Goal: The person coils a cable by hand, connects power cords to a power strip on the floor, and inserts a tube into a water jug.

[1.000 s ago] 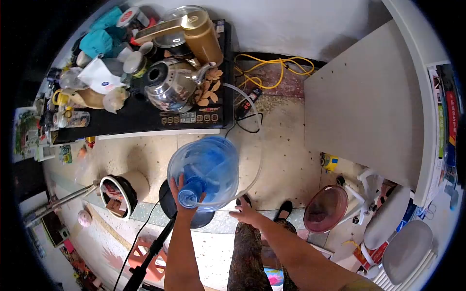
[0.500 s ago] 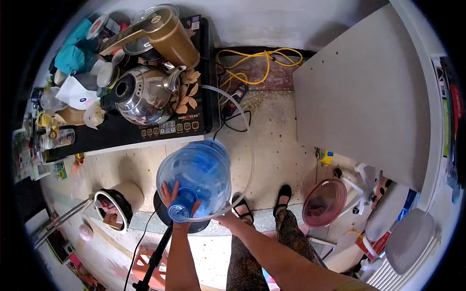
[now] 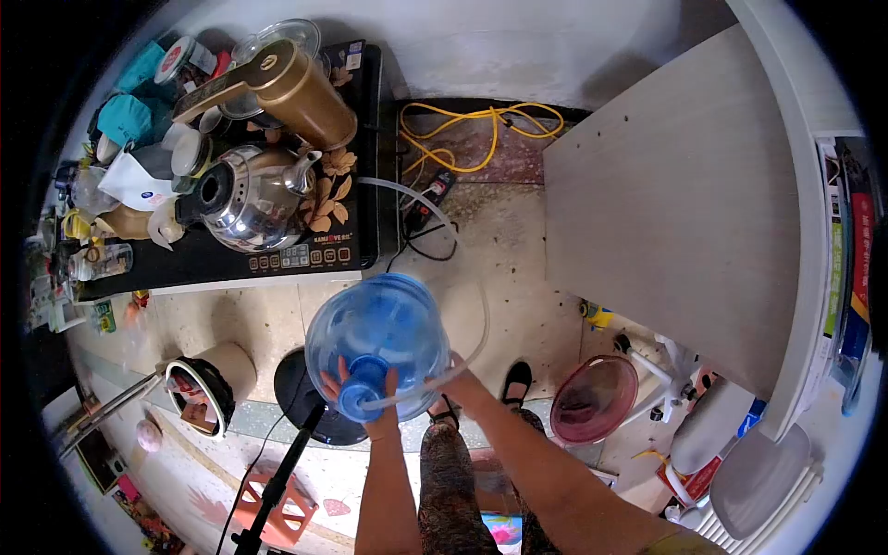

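Note:
A large clear blue water bottle (image 3: 393, 319) stands below the counter's front edge, its neck toward me. My left hand (image 3: 372, 407) is wrapped round the bottle's neck, with fingers on both sides of it. Against the bottle's right side rests my right hand (image 3: 453, 384), its fingertips partly hidden behind the bottle and the hose. A clear hose (image 3: 483, 305) runs from the counter in a wide loop to the bottle's mouth.
The black counter (image 3: 185, 264) holds a steel kettle (image 3: 254, 199), a brown jug (image 3: 305, 97) and jars. A lined bin (image 3: 236, 365) stands left, a black round base (image 3: 333, 424) near the bottle. At right are a pink basin (image 3: 597, 398), a grey panel (image 3: 675, 203) and a chair.
The bottle has moved right, off the black base, with my left hand still at its neck. My right hand has come up to the bottle's right side. The view has shifted.

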